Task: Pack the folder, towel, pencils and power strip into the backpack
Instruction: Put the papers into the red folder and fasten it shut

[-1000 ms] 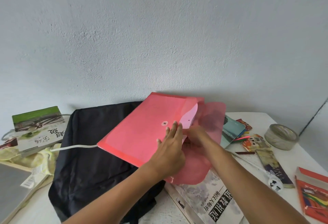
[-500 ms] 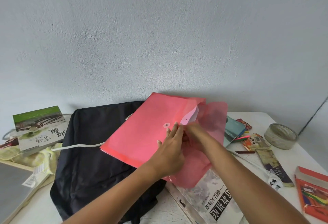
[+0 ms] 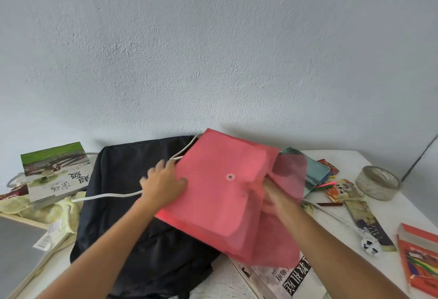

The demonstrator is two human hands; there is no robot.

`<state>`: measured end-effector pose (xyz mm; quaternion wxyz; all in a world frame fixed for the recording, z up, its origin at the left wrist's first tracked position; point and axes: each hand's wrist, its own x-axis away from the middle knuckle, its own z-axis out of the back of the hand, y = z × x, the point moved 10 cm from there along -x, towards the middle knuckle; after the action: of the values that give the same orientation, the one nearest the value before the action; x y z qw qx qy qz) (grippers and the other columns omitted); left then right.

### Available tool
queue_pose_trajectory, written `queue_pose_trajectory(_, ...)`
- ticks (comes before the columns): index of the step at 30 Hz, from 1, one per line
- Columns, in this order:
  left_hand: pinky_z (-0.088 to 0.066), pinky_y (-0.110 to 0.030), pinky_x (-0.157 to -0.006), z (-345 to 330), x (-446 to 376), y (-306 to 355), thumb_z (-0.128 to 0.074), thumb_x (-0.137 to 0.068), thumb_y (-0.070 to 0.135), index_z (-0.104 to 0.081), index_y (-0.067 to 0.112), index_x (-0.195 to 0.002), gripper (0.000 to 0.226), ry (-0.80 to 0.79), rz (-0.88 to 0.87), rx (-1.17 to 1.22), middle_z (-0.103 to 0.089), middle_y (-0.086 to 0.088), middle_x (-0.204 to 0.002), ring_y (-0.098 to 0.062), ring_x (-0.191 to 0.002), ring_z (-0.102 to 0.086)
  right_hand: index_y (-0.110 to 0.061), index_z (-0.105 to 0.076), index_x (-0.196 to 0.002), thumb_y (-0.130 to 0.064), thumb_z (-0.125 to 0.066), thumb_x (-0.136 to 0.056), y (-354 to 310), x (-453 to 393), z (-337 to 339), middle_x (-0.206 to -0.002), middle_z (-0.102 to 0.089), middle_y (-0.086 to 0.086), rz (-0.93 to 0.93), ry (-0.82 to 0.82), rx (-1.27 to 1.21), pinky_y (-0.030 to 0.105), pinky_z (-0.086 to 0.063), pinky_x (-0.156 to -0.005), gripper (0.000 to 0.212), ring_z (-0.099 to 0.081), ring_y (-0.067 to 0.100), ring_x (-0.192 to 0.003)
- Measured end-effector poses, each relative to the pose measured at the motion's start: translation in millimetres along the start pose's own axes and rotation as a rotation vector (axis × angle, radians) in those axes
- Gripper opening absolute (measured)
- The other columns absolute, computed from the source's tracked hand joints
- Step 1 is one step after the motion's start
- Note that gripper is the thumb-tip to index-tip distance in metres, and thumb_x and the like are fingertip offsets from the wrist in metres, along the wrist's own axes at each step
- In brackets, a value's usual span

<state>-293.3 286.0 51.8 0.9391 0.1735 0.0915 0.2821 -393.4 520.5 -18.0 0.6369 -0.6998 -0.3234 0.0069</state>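
The pink snap-button folder [image 3: 213,194] is held tilted above the black backpack [image 3: 123,227], its flap folded down over the front. My left hand [image 3: 163,182] grips the folder's left edge, thumb on top. My right hand [image 3: 275,201] holds the right side and shows only dimly through a translucent pink sheet. A white power-strip cord [image 3: 106,195] crosses the backpack, and its white end [image 3: 369,246] lies to the right. The pale yellow-green towel [image 3: 59,211] lies at the left. An orange box of coloured pencils [image 3: 419,263] sits at the right edge.
Stacked books [image 3: 57,170] rest on the towel at the left, with a framed grey board [image 3: 19,251] in front of them. A large book [image 3: 284,279] lies under the folder. Pens [image 3: 327,184], a bookmark [image 3: 365,220] and a tape roll [image 3: 376,185] crowd the right side.
The folder's flap has come down over the front. My left hand has moved from the folder's middle to its left edge, and the folder has swung right.
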Motion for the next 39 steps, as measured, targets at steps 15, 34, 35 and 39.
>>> queue_pose_trajectory(15, -0.060, -0.040, -0.067, -29.5, 34.0, -21.1, -0.064, -0.066, -0.011, -0.066, -0.002, -0.102, 0.038, -0.483, 0.245, 1.497, -0.070, -0.022, -0.099, -0.031, -0.079, -0.071, -0.012, -0.067, -0.101, -0.011, -0.064, -0.084, -112.2, -9.3, -52.2, -0.100, -0.062, 0.001, 0.152, -0.213, 0.778, 0.022, -0.048, -0.078, 0.018, -0.056, 0.013, -0.085)
queue_pose_trajectory(34, -0.049, -0.054, -0.093, -11.4, 18.7, -44.7, -0.082, -0.064, 0.017, -0.065, 0.004, -0.112, 0.053, -0.341, 0.074, 2.065, -0.067, -0.016, -0.115, -0.031, -0.107, -0.064, -0.004, -0.064, -0.108, 0.010, -0.067, -0.075, -106.6, -42.6, -58.4, -0.094, -0.068, 0.012, 0.299, 0.051, -0.001, 0.037, -0.051, -0.078, 0.036, -0.064, 0.029, -0.085)
queue_pose_trajectory(35, -0.034, -0.061, -0.105, -4.6, 21.5, -56.2, -0.077, -0.072, 0.031, -0.059, 0.007, -0.125, 0.061, -0.390, -0.037, 2.082, -0.057, -0.017, -0.131, -0.035, -0.124, -0.052, -0.003, -0.063, -0.111, 0.011, -0.066, -0.074, -105.9, -43.8, -55.2, -0.097, -0.068, 0.013, 0.299, 0.022, 0.016, 0.038, -0.051, -0.079, 0.039, -0.063, 0.029, -0.086)
queue_pose_trajectory(39, 0.001, -0.056, -0.116, 7.3, 26.3, -125.3, -0.049, -0.080, 0.072, -0.016, 0.012, -0.152, 0.100, -0.539, -0.212, 2.084, -0.025, -0.015, -0.156, -0.036, -0.144, -0.018, -0.002, -0.062, -0.110, 0.013, -0.063, -0.075, -82.1, -48.8, -40.7, -0.097, -0.068, 0.013, 0.212, -0.056, 0.114, 0.039, -0.051, -0.082, 0.038, -0.064, 0.030, -0.087)
